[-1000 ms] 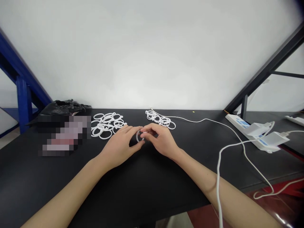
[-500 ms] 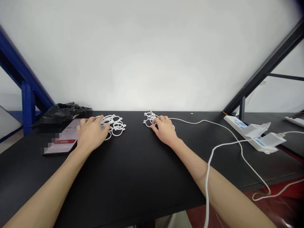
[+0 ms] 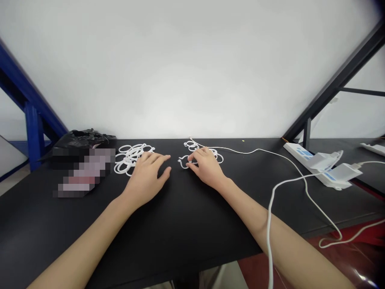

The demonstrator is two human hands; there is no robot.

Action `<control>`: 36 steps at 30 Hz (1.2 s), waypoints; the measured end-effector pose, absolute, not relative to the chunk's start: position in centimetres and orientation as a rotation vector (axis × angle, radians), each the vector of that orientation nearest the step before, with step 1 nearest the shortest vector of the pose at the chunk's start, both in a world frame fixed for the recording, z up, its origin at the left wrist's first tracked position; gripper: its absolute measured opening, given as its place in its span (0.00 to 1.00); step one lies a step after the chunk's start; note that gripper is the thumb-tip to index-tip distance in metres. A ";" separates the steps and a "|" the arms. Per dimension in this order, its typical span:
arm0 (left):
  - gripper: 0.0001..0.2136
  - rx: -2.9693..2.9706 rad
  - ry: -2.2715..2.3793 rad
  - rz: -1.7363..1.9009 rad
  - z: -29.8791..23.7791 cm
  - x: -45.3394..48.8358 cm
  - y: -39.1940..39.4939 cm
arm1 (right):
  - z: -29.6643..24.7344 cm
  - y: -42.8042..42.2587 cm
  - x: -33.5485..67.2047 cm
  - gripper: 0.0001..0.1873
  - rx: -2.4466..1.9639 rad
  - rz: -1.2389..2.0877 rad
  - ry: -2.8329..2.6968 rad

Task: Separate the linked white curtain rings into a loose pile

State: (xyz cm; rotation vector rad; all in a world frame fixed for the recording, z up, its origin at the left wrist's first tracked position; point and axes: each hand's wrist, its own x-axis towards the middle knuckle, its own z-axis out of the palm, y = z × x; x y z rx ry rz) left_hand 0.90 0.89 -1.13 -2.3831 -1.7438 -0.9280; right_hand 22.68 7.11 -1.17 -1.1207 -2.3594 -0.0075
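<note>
Midway along the black table (image 3: 180, 228), the left hand (image 3: 146, 180) lies spread beside heaped white rings (image 3: 131, 159); the right hand (image 3: 206, 167) touches a loose ring (image 3: 183, 163), though whether it pinches is unclear.

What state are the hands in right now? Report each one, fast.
Left hand: open, holding nothing, against the pile of white rings.
Right hand: half curled, fingertips at a white ring; whether it grips cannot be told.

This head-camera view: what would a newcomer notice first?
On the black table, a left heap of white rings and a right heap of white rings stand out, each at a bare hand: the left hand and the right hand. A white power strip sits far right.
</note>
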 end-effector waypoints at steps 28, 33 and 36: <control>0.18 -2.641 -1.886 -1.116 -0.4 2.1 -0.1 | 0.0 4.2 21.0 0.11 -0.924 1.063 -1.923; 0.18 -2.690 -1.857 -0.986 0.0 2.3 -0.6 | 1.1 3.8 21.3 0.10 -0.851 0.816 -2.042; 0.17 -2.742 -1.767 -0.982 0.2 2.3 -0.7 | 1.1 3.6 21.1 0.07 -0.843 0.849 -2.012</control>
